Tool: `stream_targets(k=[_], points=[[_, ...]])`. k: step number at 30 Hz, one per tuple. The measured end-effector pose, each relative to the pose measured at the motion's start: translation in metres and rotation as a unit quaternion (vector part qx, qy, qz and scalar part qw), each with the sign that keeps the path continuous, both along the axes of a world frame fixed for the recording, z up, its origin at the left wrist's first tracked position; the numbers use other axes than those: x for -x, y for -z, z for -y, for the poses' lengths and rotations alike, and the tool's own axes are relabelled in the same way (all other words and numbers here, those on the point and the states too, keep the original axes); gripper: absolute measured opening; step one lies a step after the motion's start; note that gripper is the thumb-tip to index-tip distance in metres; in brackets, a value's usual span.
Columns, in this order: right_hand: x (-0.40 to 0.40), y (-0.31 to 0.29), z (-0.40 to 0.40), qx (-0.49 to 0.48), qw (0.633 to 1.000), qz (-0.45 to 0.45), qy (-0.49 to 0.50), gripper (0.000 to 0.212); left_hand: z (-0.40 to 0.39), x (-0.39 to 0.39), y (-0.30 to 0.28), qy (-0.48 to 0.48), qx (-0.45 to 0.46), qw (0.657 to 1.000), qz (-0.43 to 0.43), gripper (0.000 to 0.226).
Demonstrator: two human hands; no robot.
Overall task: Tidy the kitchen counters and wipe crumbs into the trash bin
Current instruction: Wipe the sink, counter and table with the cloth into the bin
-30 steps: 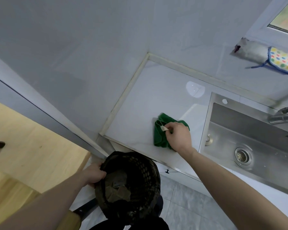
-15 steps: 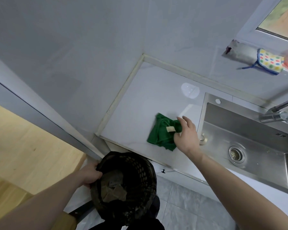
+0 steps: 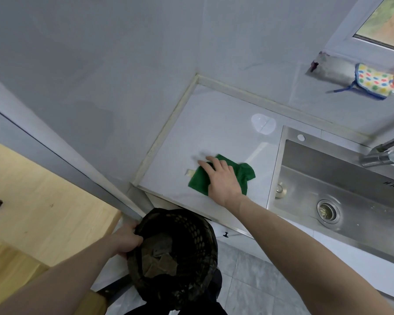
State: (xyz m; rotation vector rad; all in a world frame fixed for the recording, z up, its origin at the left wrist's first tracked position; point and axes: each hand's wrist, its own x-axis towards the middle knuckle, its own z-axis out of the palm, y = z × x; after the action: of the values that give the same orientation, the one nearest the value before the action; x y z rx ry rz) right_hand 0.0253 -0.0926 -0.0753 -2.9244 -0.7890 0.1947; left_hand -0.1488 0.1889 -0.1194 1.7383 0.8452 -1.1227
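Green cloth (image 3: 223,176) under flat right hand (image 3: 223,178), pale scrap (image 3: 190,172), perhaps paper, beside fingertips (image 3: 203,163)

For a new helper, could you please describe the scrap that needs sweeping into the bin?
Start at the steel sink; on the white counter beside it lies a green cloth under the right hand. At the cloth's far edge from the sink sits a small pale scrap, the only loose bit there.

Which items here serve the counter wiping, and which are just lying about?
In use: green cloth under right hand; pale scrap beside it; trash bin gripped by left hand; counter.
Idle: sink; faucet; spotted cloth.
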Motion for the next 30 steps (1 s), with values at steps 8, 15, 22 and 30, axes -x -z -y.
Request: stream_targets(k=[8,15,22,30], points=[[-0.035,-0.001,-0.029,0.099,0.98,-0.173,0.01,0.065,0.003,-0.001,-0.001,-0.005,0.005,1.0,-0.004,0.063],[-0.041,-0.041,0.035,-0.044,0.994,-0.103,0.004,0.029,-0.002,0.002,0.003,-0.013,0.016,1.0,-0.002,0.057],[-0.035,-0.033,0.134,0.072,0.987,-0.141,0.009,0.051,0.001,0.001,0.005,0.027,-0.01,0.999,0.02,0.062],[-0.028,-0.026,0.128,0.078,0.983,-0.116,0.119,0.038,0.001,-0.002,0.009,0.038,-0.01,0.999,0.013,0.056]])
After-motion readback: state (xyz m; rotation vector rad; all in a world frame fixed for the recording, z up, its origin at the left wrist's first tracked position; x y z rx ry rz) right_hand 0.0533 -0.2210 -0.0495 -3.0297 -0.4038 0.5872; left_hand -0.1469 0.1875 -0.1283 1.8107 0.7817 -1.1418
